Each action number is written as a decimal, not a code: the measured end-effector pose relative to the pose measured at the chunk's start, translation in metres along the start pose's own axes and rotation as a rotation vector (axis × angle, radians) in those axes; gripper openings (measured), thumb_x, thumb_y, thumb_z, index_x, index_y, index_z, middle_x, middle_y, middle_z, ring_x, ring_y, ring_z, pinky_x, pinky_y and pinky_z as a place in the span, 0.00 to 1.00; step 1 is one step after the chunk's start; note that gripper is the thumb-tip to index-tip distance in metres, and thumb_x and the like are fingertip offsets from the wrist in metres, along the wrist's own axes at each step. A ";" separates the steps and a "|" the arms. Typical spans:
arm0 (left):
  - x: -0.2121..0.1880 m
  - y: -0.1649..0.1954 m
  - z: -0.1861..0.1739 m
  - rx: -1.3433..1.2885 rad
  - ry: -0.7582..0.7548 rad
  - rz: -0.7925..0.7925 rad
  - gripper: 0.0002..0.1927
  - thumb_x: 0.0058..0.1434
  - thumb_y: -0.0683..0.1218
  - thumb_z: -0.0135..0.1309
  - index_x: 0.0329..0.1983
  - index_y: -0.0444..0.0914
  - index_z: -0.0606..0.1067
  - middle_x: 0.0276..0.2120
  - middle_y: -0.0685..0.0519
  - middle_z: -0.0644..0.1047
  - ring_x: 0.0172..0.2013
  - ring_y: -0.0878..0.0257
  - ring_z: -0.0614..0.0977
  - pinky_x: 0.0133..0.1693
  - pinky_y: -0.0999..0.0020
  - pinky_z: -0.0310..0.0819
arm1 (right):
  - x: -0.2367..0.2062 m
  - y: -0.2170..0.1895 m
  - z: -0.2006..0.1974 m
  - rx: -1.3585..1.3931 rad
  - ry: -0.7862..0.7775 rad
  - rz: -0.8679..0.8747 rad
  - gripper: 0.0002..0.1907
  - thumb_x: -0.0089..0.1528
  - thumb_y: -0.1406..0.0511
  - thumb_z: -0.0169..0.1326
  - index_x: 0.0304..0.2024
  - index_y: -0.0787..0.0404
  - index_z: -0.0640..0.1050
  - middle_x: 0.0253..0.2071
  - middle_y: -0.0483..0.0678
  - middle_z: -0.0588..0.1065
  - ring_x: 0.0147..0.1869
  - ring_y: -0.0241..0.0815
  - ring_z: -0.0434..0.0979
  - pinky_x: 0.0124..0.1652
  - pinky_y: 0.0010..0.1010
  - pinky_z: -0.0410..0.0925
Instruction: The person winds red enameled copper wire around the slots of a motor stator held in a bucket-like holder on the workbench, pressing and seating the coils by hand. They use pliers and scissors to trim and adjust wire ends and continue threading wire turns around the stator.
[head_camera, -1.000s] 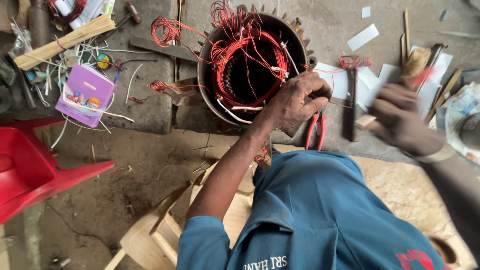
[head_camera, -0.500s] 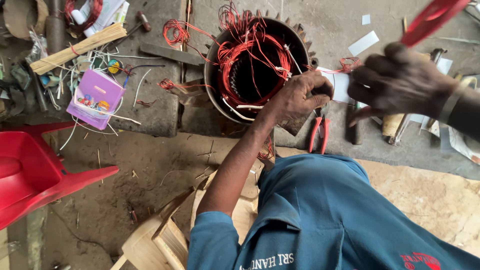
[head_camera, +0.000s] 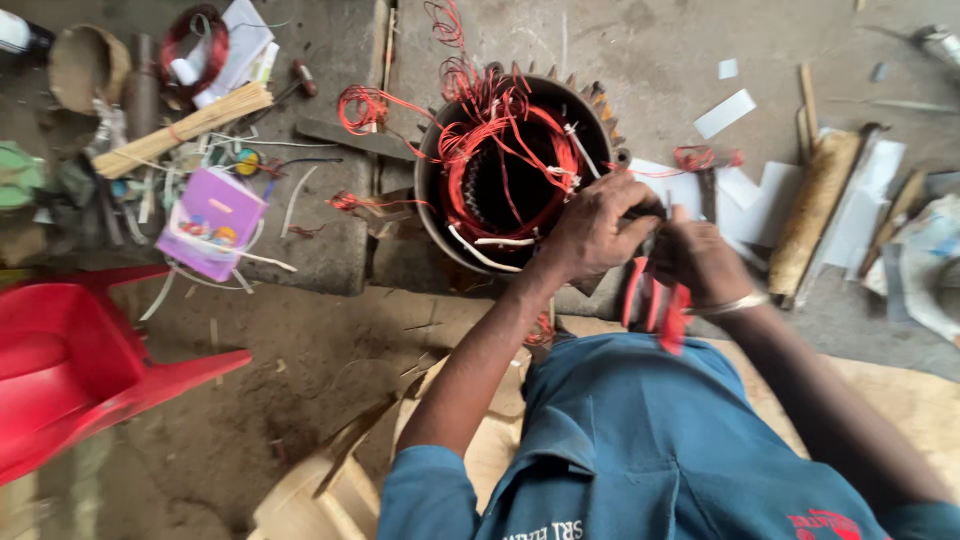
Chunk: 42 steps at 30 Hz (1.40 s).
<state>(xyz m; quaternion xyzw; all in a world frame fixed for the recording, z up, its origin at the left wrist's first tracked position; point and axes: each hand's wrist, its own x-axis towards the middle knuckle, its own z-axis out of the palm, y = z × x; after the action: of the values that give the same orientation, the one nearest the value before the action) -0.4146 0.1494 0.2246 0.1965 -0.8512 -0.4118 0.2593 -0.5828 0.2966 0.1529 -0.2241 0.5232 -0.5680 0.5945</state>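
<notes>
Stator housing, round, dark metal, finned rim, standing on the concrete floor directly ahead of the seated person. Red copper windings fill its bore; several loops and loose ends spill over the top and left rim, with white insulation strips showing at the lower edge.

Left hand: grip clenched over the housing's lower right rim, fingers curled onto the coil bundle there.

Right hand: grip closed on red-handled pliers, handles pointing down toward the blue shirt; the tool's nose is hidden between the two hands, so whether it bites a wire cannot be told. A metal bangle sits on this wrist.

Progress, as judged: coils are seated in the slots around much of the bore, yet the trailing ends remain untied and untrimmed, and the overhang looks unshaped. Winding appears well advanced; dressing, tying and lead work appear outstanding.

Surroundings:
- Wooden mallet, right of the housing, lying on white insulation paper.
- Small tangle of red wire beside that paper.
- Bundle of thin sticks, upper left.
- Spool of red wire, upper left, well apart.
- Purple packet, left of the housing.
- Red plastic chair, far left.
</notes>
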 end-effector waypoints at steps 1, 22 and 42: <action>-0.001 0.001 0.000 -0.002 -0.009 -0.017 0.07 0.61 0.44 0.58 0.38 0.36 0.77 0.36 0.48 0.76 0.42 0.52 0.80 0.49 0.57 0.74 | -0.001 0.003 -0.007 0.068 0.059 0.080 0.23 0.74 0.53 0.48 0.28 0.58 0.66 0.25 0.39 0.62 0.26 0.32 0.58 0.27 0.27 0.56; 0.007 0.010 -0.007 -0.227 -0.018 -0.120 0.08 0.65 0.46 0.57 0.38 0.35 0.78 0.33 0.50 0.79 0.39 0.59 0.82 0.45 0.64 0.77 | -0.035 -0.044 0.026 -1.042 -0.099 -0.627 0.30 0.58 0.66 0.65 0.63 0.55 0.75 0.27 0.48 0.75 0.24 0.42 0.76 0.28 0.34 0.70; 0.001 0.001 -0.001 -0.159 -0.055 -0.027 0.07 0.64 0.45 0.58 0.40 0.36 0.76 0.36 0.50 0.78 0.42 0.56 0.80 0.48 0.60 0.75 | -0.013 -0.010 -0.009 -0.753 0.094 -0.693 0.18 0.82 0.58 0.47 0.44 0.67 0.69 0.28 0.46 0.66 0.29 0.37 0.65 0.31 0.31 0.60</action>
<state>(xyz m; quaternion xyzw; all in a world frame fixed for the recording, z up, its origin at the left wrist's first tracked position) -0.4149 0.1485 0.2259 0.1753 -0.8200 -0.4867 0.2448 -0.5929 0.3094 0.1630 -0.5573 0.6125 -0.5133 0.2252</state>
